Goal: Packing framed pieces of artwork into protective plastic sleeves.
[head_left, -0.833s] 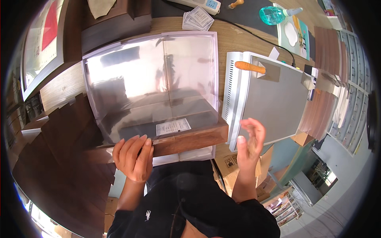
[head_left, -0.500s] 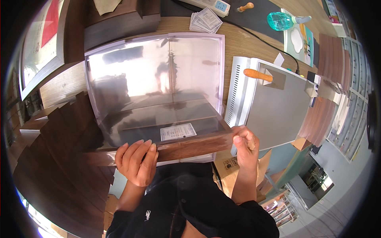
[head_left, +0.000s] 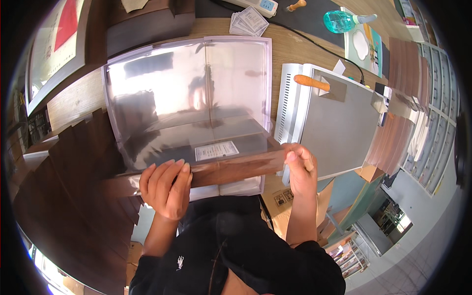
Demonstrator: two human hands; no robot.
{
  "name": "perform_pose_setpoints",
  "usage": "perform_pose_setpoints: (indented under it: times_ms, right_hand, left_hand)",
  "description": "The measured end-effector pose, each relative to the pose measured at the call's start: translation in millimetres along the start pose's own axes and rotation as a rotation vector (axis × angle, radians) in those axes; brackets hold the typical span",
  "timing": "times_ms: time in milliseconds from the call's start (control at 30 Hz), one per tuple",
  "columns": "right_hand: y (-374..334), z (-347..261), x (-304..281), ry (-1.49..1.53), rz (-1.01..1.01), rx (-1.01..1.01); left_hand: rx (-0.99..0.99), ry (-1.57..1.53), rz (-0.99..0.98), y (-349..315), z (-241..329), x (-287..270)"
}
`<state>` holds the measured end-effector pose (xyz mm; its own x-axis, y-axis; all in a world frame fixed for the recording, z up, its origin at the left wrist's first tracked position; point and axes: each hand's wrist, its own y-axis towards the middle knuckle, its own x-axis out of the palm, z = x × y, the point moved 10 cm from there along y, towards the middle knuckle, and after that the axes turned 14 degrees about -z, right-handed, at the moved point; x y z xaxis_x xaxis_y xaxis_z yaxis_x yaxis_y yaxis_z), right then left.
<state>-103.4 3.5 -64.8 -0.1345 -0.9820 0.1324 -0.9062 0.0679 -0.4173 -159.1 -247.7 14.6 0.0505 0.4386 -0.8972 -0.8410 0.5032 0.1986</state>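
A dark brown wooden frame is tilted up in front of me, its broad face under clear glossy film. A small white printed card shows on that face, close to the near edge. My left hand grips this edge left of the middle, fingers lying over its top. At the frame's right corner is my right hand, its thumb and fingers pinched together; what lies between the fingertips is too small to make out. Beyond the frame lies a shiny reflective sheet with a pale rim.
To the right stands a grey-topped white machine bearing a wooden-handled scraper. Farther back are a teal spray bottle, a card stack and a power strip. Dark wooden boards fill the left side.
The whole scene has shifted slightly up and left in the view. Both hands keep their places on the frame, and the right fingers look a little more closed at the corner.
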Motion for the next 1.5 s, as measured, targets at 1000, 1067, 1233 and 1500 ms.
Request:
perform_pose_setpoints:
  times_ms: [1000,1067,1233,1500]
  right_hand:
    - [-16,-1,-49,0.015,0.254,-0.174]
    - [-36,-8,-61,0.004,0.348,-0.252]
    - [-52,-25,-51,-0.276,0.413,-0.403]
    - [-15,-27,-31,-0.460,0.330,-0.221]
  left_hand:
    - [0.090,-0.091,0.294,-19,-2,-14]
    - [0.110,-0.078,0.316,-16,7,-19]
    - [0.126,-0.052,0.316,-12,13,-17]
    - [0.116,-0.015,0.316,-14,13,-16]
